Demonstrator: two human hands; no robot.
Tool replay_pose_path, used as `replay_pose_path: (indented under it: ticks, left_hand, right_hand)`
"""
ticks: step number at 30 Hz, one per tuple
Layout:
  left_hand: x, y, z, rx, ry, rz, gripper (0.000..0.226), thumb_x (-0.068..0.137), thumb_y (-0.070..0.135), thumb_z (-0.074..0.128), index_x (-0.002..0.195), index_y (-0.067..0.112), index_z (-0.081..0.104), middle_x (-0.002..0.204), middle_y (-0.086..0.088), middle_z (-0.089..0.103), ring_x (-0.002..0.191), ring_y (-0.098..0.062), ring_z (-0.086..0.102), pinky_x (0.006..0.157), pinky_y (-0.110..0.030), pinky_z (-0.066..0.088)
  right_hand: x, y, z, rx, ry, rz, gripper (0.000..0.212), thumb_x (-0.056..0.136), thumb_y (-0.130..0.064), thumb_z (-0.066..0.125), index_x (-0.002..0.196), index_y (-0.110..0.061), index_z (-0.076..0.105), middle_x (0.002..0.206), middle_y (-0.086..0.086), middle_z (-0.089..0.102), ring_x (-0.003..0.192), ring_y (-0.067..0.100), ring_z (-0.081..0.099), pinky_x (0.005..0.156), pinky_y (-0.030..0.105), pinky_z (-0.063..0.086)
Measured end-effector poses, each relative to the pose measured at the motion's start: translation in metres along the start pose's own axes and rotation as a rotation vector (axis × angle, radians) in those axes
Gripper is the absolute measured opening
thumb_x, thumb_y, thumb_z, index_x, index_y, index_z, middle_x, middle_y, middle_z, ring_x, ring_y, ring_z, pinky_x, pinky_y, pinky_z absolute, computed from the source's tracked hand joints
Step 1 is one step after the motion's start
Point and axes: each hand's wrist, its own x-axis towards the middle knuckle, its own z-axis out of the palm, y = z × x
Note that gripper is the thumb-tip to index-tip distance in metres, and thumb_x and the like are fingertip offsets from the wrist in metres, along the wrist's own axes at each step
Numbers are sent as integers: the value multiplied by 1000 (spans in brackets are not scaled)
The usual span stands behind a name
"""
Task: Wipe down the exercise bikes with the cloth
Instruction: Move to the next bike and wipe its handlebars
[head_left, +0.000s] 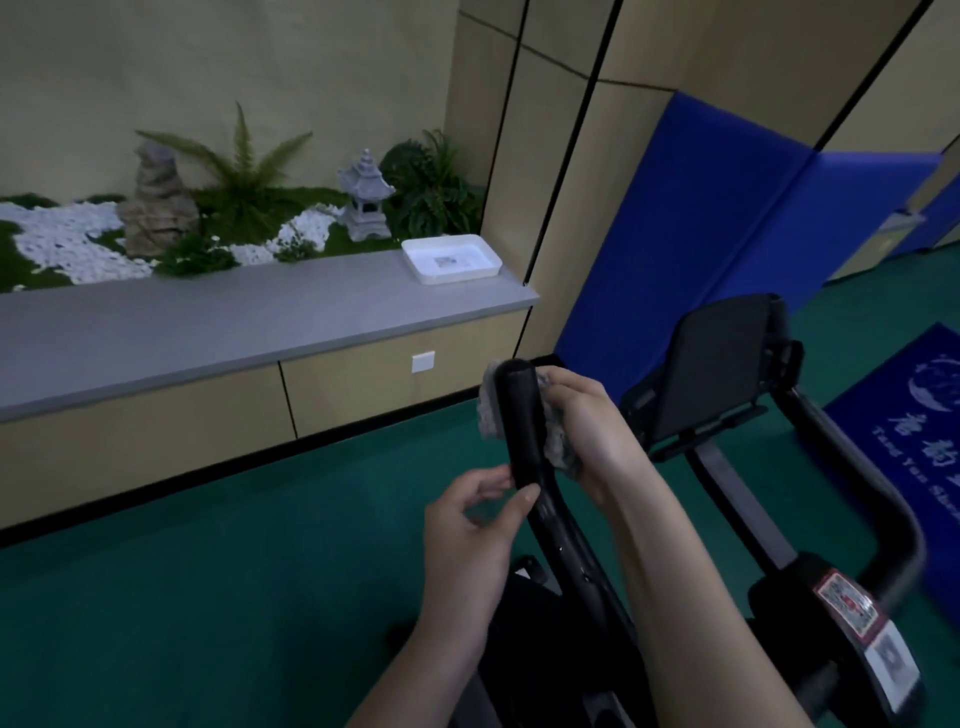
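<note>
We see right hand (589, 426) gripping grey cloth (558, 447) wrapped round bike handlebar (522, 415); left hand (475, 530) pinches the bar lower down.

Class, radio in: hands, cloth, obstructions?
Right hand grips cloth around handlebar. Left hand pinches bar below. Nothing obstructing.

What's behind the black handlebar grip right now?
The grey cloth, wrapped behind the handlebar grip and held by the right hand. The cloth's middle is covered by the grip.
</note>
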Motion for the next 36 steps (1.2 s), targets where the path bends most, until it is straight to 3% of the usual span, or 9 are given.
replay_pose_path:
  ticks: [5, 8, 12, 15, 18, 23, 29, 32, 36]
  left_hand:
    - [3, -1, 0, -23, -3, -39, 18, 77, 12, 77, 83, 27, 67, 86, 6, 69, 81, 0, 64, 72, -10, 48]
    - [5, -1, -1, -70, -24, -64, 20, 76, 8, 77, 82, 25, 67, 88, 4, 70, 85, -5, 65, 70, -9, 47]
    - [13, -3, -7, -91, -100, -100, 21, 72, 9, 80, 88, 18, 70, 90, 1, 72, 89, -11, 67, 76, -16, 48]
    - [18, -1, -12, -98, -177, -103, 21, 74, 13, 78, 94, 12, 70, 90, 1, 72, 85, -9, 67, 72, -11, 47]
    - [22, 3, -14, -116, -194, -106, 13, 80, 18, 74, 91, 18, 68, 86, 7, 70, 78, 1, 65, 65, -3, 43]
    - [24, 5, -10, -120, -238, -87, 9, 84, 15, 69, 90, 22, 67, 88, 9, 71, 78, 7, 65, 66, -5, 45]
    - [27, 1, -13, -113, -292, -122, 10, 84, 21, 68, 94, 25, 68, 84, 16, 73, 85, 7, 66, 83, -16, 48]
    - [29, 0, -13, -116, -302, -134, 12, 84, 23, 68, 96, 25, 68, 85, 18, 73, 86, 7, 65, 88, -19, 47]
    - [30, -2, -15, -130, -299, -147, 20, 86, 25, 66, 104, 18, 68, 90, 12, 71, 92, -2, 65, 80, -19, 47]
  right_hand:
    - [-17, 11, -1, -39, 19, -3, 32, 98, -4, 33, 99, -7, 64, 96, 18, 67, 87, 26, 63, 76, 31, 48]
    - [-25, 24, -3, -294, 109, -56, 27, 96, -20, 37, 104, -17, 62, 101, 9, 69, 98, 26, 62, 90, 38, 49]
    - [-48, 30, -8, -554, 153, -166, 19, 99, -17, 40, 99, -14, 59, 73, 3, 62, 74, 25, 57, 58, 18, 41]
    - [-69, 40, -21, -692, 130, -163, 20, 96, -16, 44, 93, -10, 63, 72, 10, 66, 73, 30, 60, 60, 26, 42]
    - [-78, 46, -38, -655, 52, -29, 21, 96, -20, 47, 86, -14, 65, 70, 9, 66, 69, 23, 60, 56, 21, 41]
    - [-57, 46, -22, -422, 168, -56, 21, 90, -28, 51, 93, -13, 65, 85, 1, 70, 84, 19, 64, 78, 35, 48]
    - [-87, 50, -38, -582, 130, -60, 16, 95, -22, 54, 84, -19, 65, 72, 1, 65, 70, 11, 59, 65, 25, 42]
    - [-90, 50, -34, -550, 322, -218, 11, 91, -18, 61, 92, -21, 72, 87, -11, 61, 82, -4, 56, 72, 2, 35]
    - [-84, 50, -8, -584, 437, -447, 16, 86, -15, 67, 102, -13, 71, 94, -3, 61, 85, 1, 57, 76, 2, 36]
